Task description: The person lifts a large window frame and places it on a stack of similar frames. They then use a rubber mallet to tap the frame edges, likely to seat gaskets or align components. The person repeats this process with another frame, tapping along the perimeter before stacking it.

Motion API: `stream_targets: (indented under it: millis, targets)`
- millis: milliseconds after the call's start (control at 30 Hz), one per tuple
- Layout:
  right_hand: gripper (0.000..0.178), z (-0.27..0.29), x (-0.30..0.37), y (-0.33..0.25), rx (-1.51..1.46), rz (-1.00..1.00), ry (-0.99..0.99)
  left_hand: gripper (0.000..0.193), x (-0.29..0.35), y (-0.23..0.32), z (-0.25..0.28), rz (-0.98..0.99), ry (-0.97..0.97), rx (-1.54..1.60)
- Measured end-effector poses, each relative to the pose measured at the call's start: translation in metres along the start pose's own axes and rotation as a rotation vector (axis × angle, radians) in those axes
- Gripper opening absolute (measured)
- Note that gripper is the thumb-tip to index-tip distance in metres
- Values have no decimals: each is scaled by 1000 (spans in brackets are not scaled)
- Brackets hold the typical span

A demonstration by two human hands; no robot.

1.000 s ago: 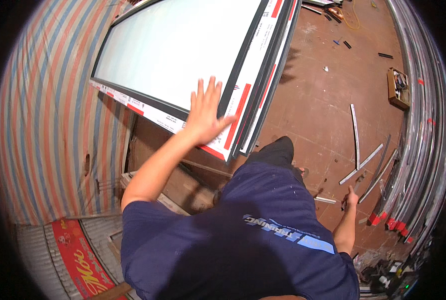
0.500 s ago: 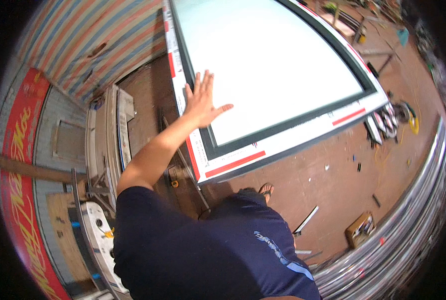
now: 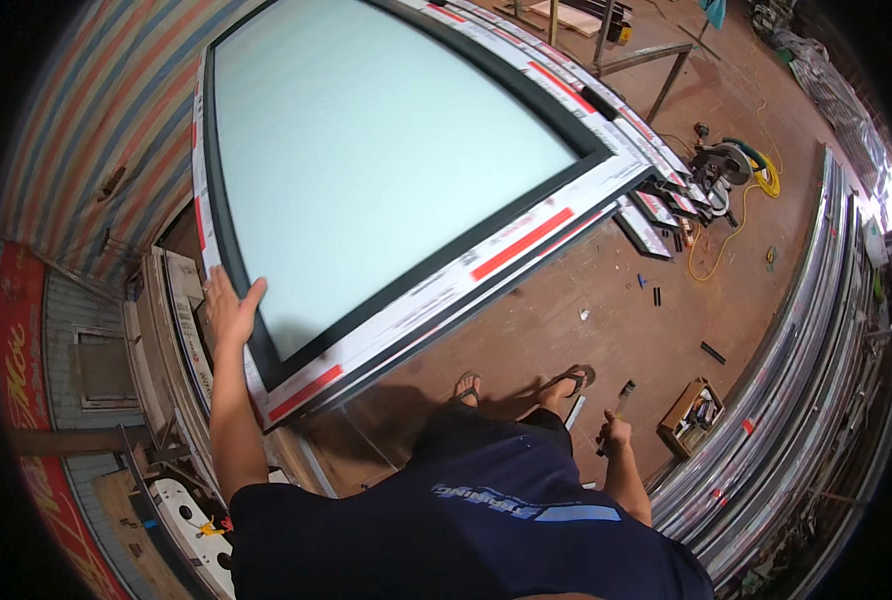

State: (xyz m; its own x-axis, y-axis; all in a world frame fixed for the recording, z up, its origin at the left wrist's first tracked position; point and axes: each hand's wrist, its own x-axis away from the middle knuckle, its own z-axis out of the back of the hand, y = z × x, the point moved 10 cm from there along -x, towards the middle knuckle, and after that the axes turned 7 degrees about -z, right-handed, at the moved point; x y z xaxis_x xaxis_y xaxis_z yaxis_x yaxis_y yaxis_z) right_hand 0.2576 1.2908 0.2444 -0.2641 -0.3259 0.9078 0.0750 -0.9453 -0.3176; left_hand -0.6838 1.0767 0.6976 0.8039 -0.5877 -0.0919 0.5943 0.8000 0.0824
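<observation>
A large framed glass panel (image 3: 386,160) lies in front of me. Its pale glass sits in a dark inner border, and white film with red stripes covers the outer frame. My left hand (image 3: 232,310) rests on the near left part of the frame, fingers apart and thumb by the glass edge. Low on the right, away from the panel, my right hand (image 3: 616,434) is closed round a slim hand tool (image 3: 623,397) with a dark end. Its exact kind is too small to tell.
A circular power saw (image 3: 721,165) with a yellow cable stands beyond the panel's right corner. Long wrapped metal profiles (image 3: 766,400) line the right, beside a small box of parts (image 3: 693,415). Offcuts lie on the brown floor. A striped sheet (image 3: 96,130) hangs at left.
The panel has shifted left and nearer in view, and more of the floor shows. My left hand has moved from over the glass edge down the frame. My right hand and its tool have come into view.
</observation>
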Motion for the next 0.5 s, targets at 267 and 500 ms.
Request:
stream_targets:
  millis: [267, 500]
  targets:
    - [31, 9, 31, -151, -121, 171, -338, 138, 77, 84, -11, 399, -114, -85]
    - [29, 51, 141, -383, 14, 698, -547, 115, 79, 319, -19, -161, -20, 134]
